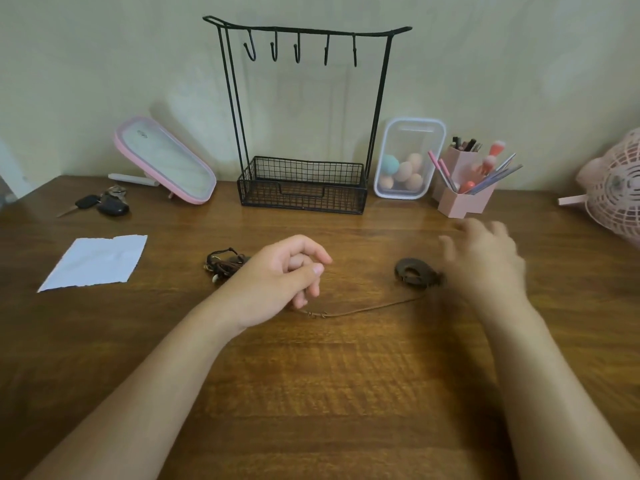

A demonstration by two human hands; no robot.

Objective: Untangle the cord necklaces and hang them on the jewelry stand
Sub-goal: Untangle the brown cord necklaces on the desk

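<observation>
A black wire jewelry stand point(380, 98) rises at the back centre, its several hooks bare above a mesh basket. On the wooden table point(311, 375) a thin brown cord necklace point(374, 305) runs from a dark round pendant point(414, 271) leftwards to small rings. Its end passes under the curled lower fingers of my left hand point(280, 278), which seems to grip it. A dark tangle of cord necklaces point(223, 265) lies just left of that hand, partly hidden by it. My right hand point(485, 261) hovers blurred, fingers spread, right beside the pendant and holding nothing.
A pink-framed mirror point(166, 161) leans at the back left, with car keys point(104, 204) and a white paper point(93, 263) nearer. Right of the stand are a clear box of sponges point(408, 157), a pink brush holder point(464, 192) and a pink fan point(616, 192).
</observation>
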